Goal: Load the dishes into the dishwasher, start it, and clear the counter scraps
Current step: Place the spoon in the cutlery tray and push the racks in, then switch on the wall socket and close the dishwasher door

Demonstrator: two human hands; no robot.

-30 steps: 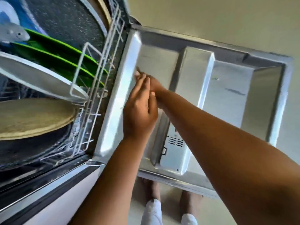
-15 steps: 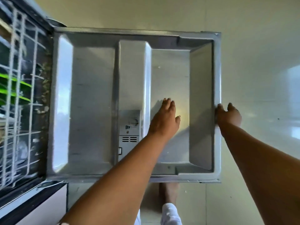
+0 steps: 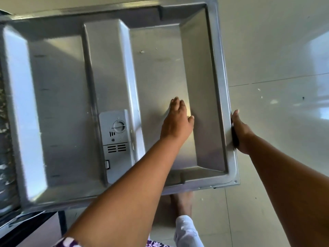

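The open dishwasher door (image 3: 64, 104) fills the view, its steel inner panel facing up. A grey detergent dispenser (image 3: 115, 138) with a round cap sits in the panel's raised middle strip. My left hand (image 3: 178, 120) hovers flat over the right recess of the panel, fingers straight; contact with the metal is unclear. My right hand (image 3: 240, 132) grips the door's top edge at the right, fingers curled under it out of sight. The racks and dishes are out of view.
The dishwasher tub's dark edge (image 3: 5, 122) shows at the far left. Pale floor tiles (image 3: 276, 68) with a few crumbs lie to the right. My bare foot (image 3: 183, 204) stands just below the door's near corner.
A second ago both hands were together near the door's hinge side by the rack. They moved right: the left over the panel, the right onto the door's top edge. The rack left the view.
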